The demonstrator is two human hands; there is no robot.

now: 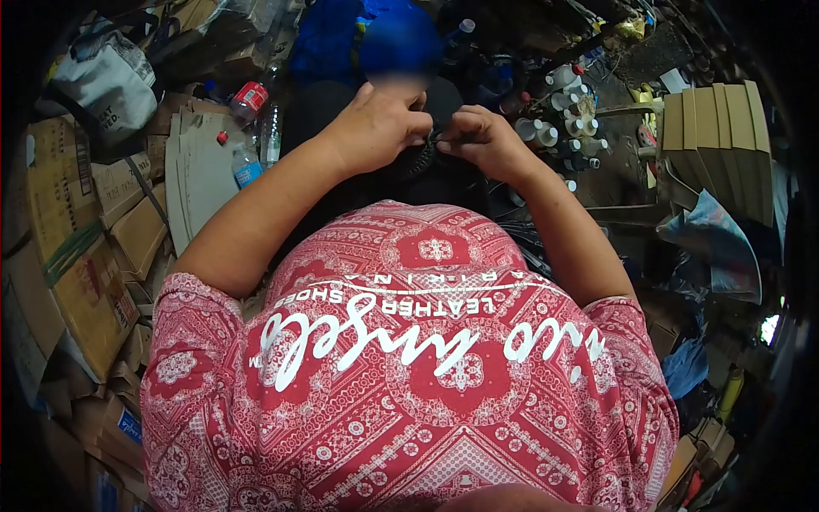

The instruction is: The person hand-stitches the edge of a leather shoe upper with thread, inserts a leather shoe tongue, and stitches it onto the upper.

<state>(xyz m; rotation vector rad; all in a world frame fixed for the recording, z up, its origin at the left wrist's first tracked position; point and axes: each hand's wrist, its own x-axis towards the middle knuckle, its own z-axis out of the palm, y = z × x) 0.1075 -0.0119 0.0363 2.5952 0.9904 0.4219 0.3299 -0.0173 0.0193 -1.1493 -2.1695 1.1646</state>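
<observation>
My left hand point(388, 119) is closed in a pinch, its fingertips curled down above my lap. Facing it, my right hand point(488, 143) also pinches, thumb against fingers. Between and just below them lies a black piece with a ridged edge point(418, 160); its kind is hard to make out against the dark lap. Fingertips of both hands meet its upper part, with a small gap between the hands. Whatever thin thing the fingers may hold is too small to tell.
Flattened cardboard point(192, 183) and a red-labelled bottle point(249, 101) lie to the left. White-capped bottles point(546, 134) cluster at right, near a stack of tan boards point(717, 141). A blue bag-like thing point(328, 43) sits ahead.
</observation>
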